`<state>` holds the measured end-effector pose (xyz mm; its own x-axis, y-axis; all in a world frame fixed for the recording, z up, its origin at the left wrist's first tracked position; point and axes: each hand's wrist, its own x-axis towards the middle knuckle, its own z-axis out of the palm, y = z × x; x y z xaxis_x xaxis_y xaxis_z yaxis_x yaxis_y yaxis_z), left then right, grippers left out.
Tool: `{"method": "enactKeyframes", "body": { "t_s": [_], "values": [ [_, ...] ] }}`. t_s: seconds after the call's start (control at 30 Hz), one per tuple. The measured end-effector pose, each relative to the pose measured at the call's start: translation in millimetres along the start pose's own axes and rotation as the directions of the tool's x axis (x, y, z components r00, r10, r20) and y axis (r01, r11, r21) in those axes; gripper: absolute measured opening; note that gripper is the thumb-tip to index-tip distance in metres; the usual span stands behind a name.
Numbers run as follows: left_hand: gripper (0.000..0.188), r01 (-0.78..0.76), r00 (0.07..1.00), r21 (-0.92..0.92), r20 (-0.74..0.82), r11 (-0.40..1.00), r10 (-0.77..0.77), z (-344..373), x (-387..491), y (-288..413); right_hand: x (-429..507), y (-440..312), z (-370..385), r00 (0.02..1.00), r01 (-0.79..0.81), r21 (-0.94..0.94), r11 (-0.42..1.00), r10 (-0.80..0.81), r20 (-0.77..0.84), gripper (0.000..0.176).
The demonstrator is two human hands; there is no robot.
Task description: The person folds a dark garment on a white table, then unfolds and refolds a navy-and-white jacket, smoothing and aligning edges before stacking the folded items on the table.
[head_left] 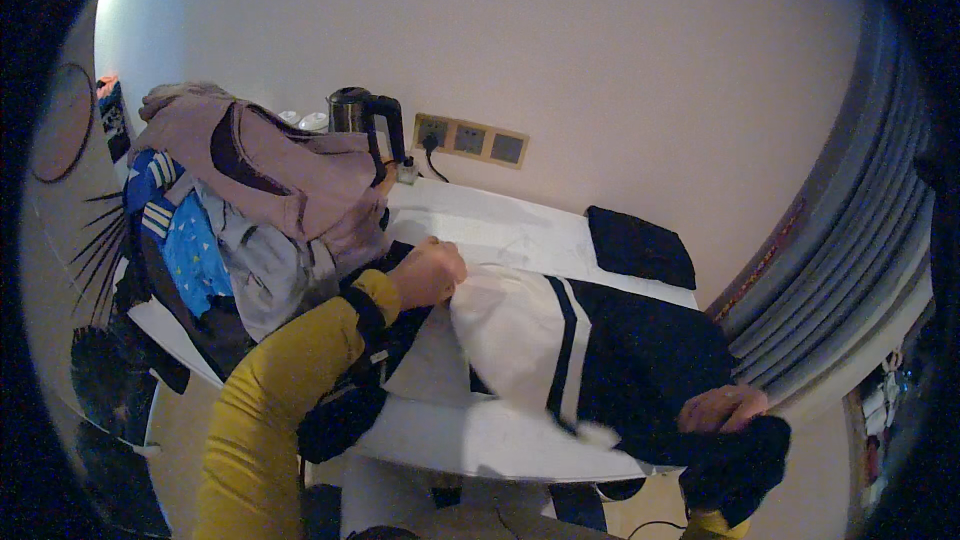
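A black and white garment (517,330) with a dark stripe lies spread over the white table (487,435). My left hand (431,272), below a yellow sleeve with a black band at the wrist, grips the white end of the garment. On the right, my right hand (724,409) is on the garment's black part near the table's edge; it is slightly blurred and its fingertips are partly hidden, so its grip is unclear. Dark cloth lies under and beside my left wrist. A folded black garment (641,246) rests at the table's back right.
A heap of clothes, with a mauve garment (322,165), a grey one (262,270) and a blue patterned one (196,251), stands at the left. Behind it are an electric kettle (349,111) and white cups (313,121). Wall sockets (470,140) and a grey curtain (832,240) border the table.
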<state>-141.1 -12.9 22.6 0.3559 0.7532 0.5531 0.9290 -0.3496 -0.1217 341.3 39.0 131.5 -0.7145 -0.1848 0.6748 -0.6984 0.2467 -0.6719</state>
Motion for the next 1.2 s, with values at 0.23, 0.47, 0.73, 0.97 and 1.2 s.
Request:
{"method": "enactKeyframes", "body": {
  "t_s": [0.23,0.47,0.73,0.97,1.2],
  "values": [
    [0.014,0.030,0.998,-0.126,-0.045,0.992,-0.036,9,-8,7,19,-4,8,0.994,-0.080,-0.033,0.996,0.082,0.068,0.034],
    [0.013,0.098,0.994,0.056,0.050,0.994,-0.100,1,-14,-8,29,-9,22,0.916,-0.369,-0.087,0.925,0.378,0.136,0.050],
    [0.017,0.199,0.977,-0.053,-0.071,0.979,-0.203,14,-17,-6,48,30,42,0.525,-0.654,-0.266,0.709,0.677,0.516,0.069],
    [0.019,0.215,0.975,-0.018,0.066,0.976,-0.213,44,-20,-41,9,98,-59,0.614,-0.745,-0.518,0.421,0.737,-0.283,0.067],
    [0.021,0.510,0.855,0.162,0.007,0.845,-0.518,65,-38,-66,-59,190,-134,0.340,-0.634,-0.736,-0.238,0.769,-0.541,0.071]
  ]
}}
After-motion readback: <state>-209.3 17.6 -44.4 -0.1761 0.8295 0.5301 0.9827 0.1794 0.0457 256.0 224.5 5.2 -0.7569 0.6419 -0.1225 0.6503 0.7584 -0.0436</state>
